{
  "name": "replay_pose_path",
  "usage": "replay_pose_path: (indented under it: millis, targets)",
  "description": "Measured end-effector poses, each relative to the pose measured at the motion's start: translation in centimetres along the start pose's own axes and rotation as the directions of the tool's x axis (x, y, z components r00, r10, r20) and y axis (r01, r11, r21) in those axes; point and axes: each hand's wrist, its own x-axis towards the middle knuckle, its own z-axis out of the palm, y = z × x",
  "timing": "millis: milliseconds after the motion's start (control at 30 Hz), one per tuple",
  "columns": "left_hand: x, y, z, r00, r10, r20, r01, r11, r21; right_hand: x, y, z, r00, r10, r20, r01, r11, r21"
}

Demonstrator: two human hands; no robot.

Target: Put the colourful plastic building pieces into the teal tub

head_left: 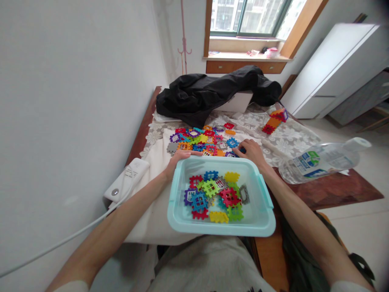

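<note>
A light blue plastic bin [221, 230] stands before me, holding several square interlocking building tiles, among them a lime green tile [210, 188] and a blue one [199, 201]. Beyond its far rim lies a loose heap of similar colourful tiles [203, 139]. My left hand [180, 156] is at the bin's far left corner, fingers stretched along the outside of the rim towards the heap. At the heap's right edge, beside a blue tile [232, 142], my right hand [251, 151] has bent fingers and a gap to the thumb. Its fingertips are partly hidden; no held tile shows.
A large clear bottle [316, 161] leans at the right. Behind it stands an orange and red tile structure [275, 121]. Black cloth [209, 91] covers a white box [235, 102] at the back. A white power strip [127, 180] with a cable lies left, near the wall.
</note>
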Motion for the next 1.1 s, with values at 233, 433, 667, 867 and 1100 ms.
replay_pose_path:
  millis: [233, 433, 667, 867, 1100]
  targets:
    - [0.0, 0.1, 0.0, 1.0, -0.001, -0.008, 0.001, 1.0, -0.001, 0.0, -0.1, 0.0, 1.0, 0.027, 0.001, -0.027, 0.999, -0.021]
    - [0.0, 0.0, -0.1, 1.0, 0.009, -0.021, -0.009, 1.0, 0.011, -0.3, -0.1, 0.0, 0.998, 0.068, 0.015, -0.068, 0.997, 0.025]
    - [0.3, 0.0, -0.2, 1.0, -0.005, -0.019, 0.005, 1.0, -0.001, -0.5, -0.1, -0.3, 0.994, 0.022, -0.105, 0.005, 0.966, 0.257]
    - [0.2, 0.1, -0.2, 0.999, 0.036, -0.012, -0.035, 0.998, 0.045, -0.6, -0.4, -0.4, 0.97, 0.132, -0.203, -0.02, 0.878, 0.478]
    - [0.1, 0.1, -0.1, 1.0, 0.018, 0.008, -0.018, 1.0, 0.01, -0.7, -1.0, -1.0, 0.91, 0.307, -0.279, -0.054, 0.754, 0.655]
